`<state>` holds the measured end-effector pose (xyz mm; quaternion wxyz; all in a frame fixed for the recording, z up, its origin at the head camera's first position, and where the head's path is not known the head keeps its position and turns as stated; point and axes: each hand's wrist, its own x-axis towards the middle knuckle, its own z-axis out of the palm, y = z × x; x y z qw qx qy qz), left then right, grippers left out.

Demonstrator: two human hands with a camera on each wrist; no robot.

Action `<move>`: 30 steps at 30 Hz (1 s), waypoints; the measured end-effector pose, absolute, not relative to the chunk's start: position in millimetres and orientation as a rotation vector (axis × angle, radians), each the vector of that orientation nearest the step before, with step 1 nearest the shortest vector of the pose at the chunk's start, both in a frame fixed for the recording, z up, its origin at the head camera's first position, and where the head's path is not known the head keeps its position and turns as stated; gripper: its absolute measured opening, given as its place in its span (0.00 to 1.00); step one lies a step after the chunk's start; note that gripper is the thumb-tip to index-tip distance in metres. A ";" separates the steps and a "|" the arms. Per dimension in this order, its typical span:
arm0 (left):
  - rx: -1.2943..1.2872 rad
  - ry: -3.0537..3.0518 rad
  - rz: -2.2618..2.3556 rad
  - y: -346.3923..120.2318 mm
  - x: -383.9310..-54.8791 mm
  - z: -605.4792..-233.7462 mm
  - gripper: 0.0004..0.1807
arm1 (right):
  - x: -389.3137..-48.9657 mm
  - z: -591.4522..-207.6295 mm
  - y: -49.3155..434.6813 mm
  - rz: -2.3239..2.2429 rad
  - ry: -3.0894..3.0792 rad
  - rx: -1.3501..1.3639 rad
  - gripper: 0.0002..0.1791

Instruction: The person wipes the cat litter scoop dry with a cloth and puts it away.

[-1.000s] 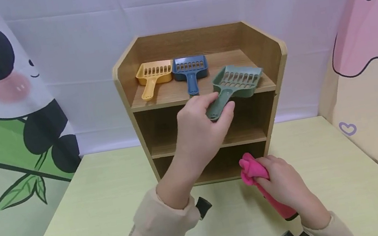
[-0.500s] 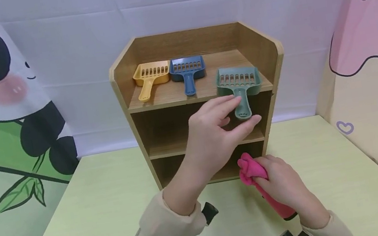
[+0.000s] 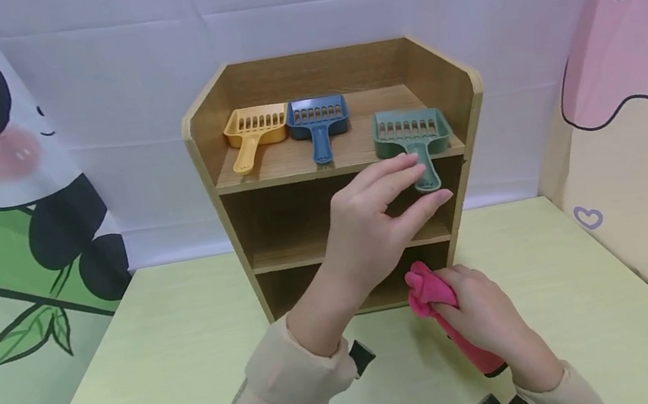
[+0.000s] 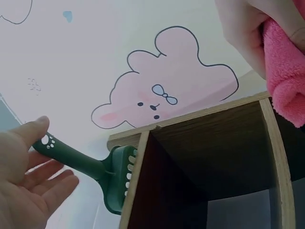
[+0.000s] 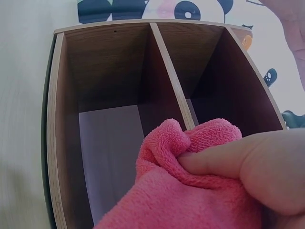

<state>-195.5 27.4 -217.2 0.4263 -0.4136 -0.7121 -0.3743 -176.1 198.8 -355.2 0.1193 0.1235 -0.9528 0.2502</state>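
A green litter scoop [image 3: 412,128] lies at the right of the shelf unit's top board, its handle sticking out past the front edge. My left hand [image 3: 374,219] is at that handle, thumb and fingers fairly straight on either side. In the left wrist view, the thumb touches the handle's end near its paw-print holes, and the scoop head [image 4: 118,179] is against the board edge. Lower right, my right hand [image 3: 483,307] grips a bunched pink cloth [image 3: 430,290], its thumb pressed into the folds. A yellow scoop [image 3: 257,126] and a blue scoop [image 3: 317,118] lie side by side at left.
The wooden shelf unit [image 3: 341,171] stands on the pale table [image 3: 184,365] against a light cloth backdrop [image 3: 299,4]. It has two lower compartments. Printed cartoon panels flank both sides. The pink cloth hangs before the lower compartment's right side.
The green scoop turned from a slant to nearly straight and shifted right, then slightly back onto the board. My left hand moved right and its fingers loosened. My right hand stayed with the cloth.
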 end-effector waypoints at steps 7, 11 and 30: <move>-1.078 -1.646 -0.762 30.6 -211.0 -221.9 0.14 | -176.1 -354.3 197.2 0.731 -2.804 0.355 0.12; -1.057 -1.644 -0.688 32.5 -215.3 -222.3 0.14 | -176.1 -353.9 197.0 0.744 -2.822 0.343 0.14; -0.944 -1.708 -0.508 33.9 -241.1 -221.8 0.12 | -176.1 -355.3 197.9 0.743 -2.815 0.360 0.15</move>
